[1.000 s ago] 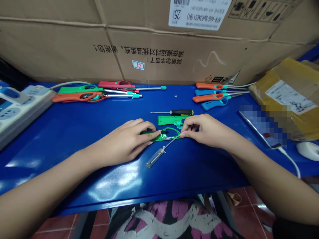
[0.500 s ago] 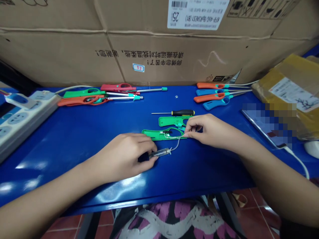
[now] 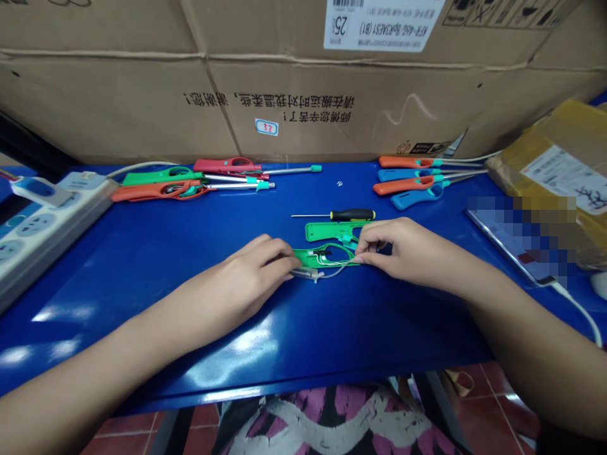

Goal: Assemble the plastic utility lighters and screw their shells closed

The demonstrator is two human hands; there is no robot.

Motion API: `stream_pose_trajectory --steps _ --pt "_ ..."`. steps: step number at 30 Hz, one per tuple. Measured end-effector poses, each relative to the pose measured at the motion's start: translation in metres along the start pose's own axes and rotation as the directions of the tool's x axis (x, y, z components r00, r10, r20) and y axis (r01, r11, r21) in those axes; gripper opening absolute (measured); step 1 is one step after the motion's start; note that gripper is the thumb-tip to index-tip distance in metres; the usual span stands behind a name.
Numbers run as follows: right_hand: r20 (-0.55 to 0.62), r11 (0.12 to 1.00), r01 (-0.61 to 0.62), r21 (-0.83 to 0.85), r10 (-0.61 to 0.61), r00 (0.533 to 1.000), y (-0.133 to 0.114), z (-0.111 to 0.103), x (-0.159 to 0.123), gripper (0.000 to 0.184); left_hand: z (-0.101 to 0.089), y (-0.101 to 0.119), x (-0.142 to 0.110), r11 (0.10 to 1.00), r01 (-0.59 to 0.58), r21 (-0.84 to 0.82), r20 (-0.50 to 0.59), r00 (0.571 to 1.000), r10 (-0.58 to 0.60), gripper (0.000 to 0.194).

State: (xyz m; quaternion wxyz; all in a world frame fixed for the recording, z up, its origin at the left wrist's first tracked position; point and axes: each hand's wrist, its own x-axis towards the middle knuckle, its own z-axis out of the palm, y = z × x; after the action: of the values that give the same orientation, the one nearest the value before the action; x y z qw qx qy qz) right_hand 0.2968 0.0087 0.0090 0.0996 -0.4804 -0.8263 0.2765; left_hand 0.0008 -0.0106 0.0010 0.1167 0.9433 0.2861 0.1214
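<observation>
My left hand point(image 3: 260, 273) is closed on a clear gas tank point(image 3: 306, 273), whose nozzle end points right. It is at the front edge of an opened green lighter shell half point(image 3: 310, 256); whether they touch I cannot tell. From the tank a thin tube point(image 3: 336, 273) curves up to my right hand point(image 3: 393, 249), which pinches it at the shell's right end. Pale wires and a small black part point(image 3: 322, 252) lie inside the shell. Behind it is the other green shell half point(image 3: 327, 231), partly covered by my right hand, with a teal piece point(image 3: 348, 240) near it.
A black-and-yellow screwdriver point(image 3: 353, 215) lies behind the shells, with tiny screws point(image 3: 339, 184) farther back. Assembled lighters lie in groups at back left point(image 3: 161, 189) and back right point(image 3: 408, 184). A power strip point(image 3: 42, 221) is left; a phone point(image 3: 509, 246) and taped parcel point(image 3: 545, 170) are right.
My left hand let go of the green shell, picked up the clear gas tank from the table and brought it up to the shell's front edge. My right hand keeps its pinch.
</observation>
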Motion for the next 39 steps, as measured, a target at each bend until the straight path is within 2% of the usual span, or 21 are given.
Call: stream_pose_trajectory --steps 4,12,15,31,36,39 --pt "-0.004 0.999 0.041 -0.035 -0.041 0.999 0.0 0.0 -0.001 0.015 0.001 -0.012 0.003 1.0 0.01 0.001 -0.068 0.998 -0.01 0.026" --pt "-0.014 0.995 0.021 -0.097 -0.023 1.0 0.0 0.002 -0.001 0.013 0.004 -0.014 0.009 0.951 0.138 -0.275 -0.1 0.98 -0.171 0.018" --pt "-0.01 0.994 0.017 -0.11 -0.018 1.0 -0.001 0.001 -0.001 0.014 0.005 -0.014 0.008 0.929 0.165 -0.332 -0.102 0.972 -0.21 0.017" --pt "-0.018 0.993 0.031 -0.11 -0.033 0.999 -0.001 0.0 -0.002 0.016 0.007 -0.014 0.011 0.921 0.185 -0.343 -0.167 0.953 -0.253 0.02" --pt "-0.003 0.993 0.019 -0.12 -0.02 1.0 -0.002 0.0 -0.002 0.015 0.009 -0.015 0.011 0.944 0.153 -0.293 -0.156 0.966 -0.205 0.019" --pt "-0.001 0.993 0.016 -0.121 -0.016 1.0 -0.003 0.0 -0.002 0.015 0.01 -0.013 0.011 0.944 0.18 -0.278 -0.16 0.96 -0.23 0.018"
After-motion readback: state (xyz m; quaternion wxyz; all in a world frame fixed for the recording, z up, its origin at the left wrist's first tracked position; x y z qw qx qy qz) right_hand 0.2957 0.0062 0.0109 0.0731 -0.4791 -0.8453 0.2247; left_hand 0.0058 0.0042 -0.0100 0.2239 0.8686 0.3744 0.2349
